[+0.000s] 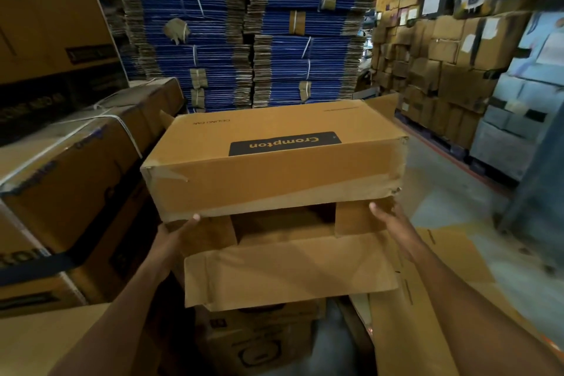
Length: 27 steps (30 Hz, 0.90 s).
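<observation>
Crompton carton [274, 168] is up in front of us over the lower boxes [259, 342], left hand [178, 233] and right hand [389, 218] wide apart gripping its bottom corners, so we're mid-carry we reckon, next it needs a flat spot to land.

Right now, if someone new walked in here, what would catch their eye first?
First the box in the middle with its black Crompton label upside down. The left hand and right hand hold it at its near lower corners, and its flaps hang open toward the camera. Behind it rise tall blue stacks of flattened cartons, and on the right stands a wall of brown cartons.
</observation>
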{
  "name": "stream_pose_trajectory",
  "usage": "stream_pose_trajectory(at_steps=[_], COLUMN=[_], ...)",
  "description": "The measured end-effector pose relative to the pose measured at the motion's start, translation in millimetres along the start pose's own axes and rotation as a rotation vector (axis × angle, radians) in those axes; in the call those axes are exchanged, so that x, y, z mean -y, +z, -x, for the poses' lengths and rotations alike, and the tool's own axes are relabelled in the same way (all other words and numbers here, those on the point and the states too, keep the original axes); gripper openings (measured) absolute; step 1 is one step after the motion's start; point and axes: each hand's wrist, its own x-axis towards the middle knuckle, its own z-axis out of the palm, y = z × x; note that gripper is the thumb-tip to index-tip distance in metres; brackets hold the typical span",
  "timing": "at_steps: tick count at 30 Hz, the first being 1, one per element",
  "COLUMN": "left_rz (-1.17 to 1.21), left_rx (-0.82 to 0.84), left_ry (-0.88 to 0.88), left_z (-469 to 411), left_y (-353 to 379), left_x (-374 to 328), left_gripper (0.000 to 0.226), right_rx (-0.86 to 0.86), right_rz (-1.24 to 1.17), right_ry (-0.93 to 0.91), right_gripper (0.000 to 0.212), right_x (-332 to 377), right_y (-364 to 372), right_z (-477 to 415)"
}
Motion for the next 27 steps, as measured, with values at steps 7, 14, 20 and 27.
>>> stream_pose_trajectory(at_steps=[7, 14, 20, 27], left_rz=[-0.077, -0.265, -0.535, -0.837], left_rx=[-0.093, -0.181, -0.142, -0.192], left_ry=[0.043, 0.270, 0.201, 0.169], left_z=[8, 0, -10, -34], left_y=[19, 1, -11, -22], left_x=[-28, -110, -141, -121], left_gripper=[0.072, 0.063, 0.070, 0.080], right_rx=[-0.022, -0.166, -0.113, -0.208], right_rz=[0.000, 0.151, 0.385, 1.014], right_ry=[-0.013, -0.255, -0.259, -0.550], right_gripper=[0.072, 0.075, 0.068, 0.044], right_x=[9, 94, 133, 134], right_y=[-14, -16, -10, 34], right_z=[-22, -22, -41, -44])
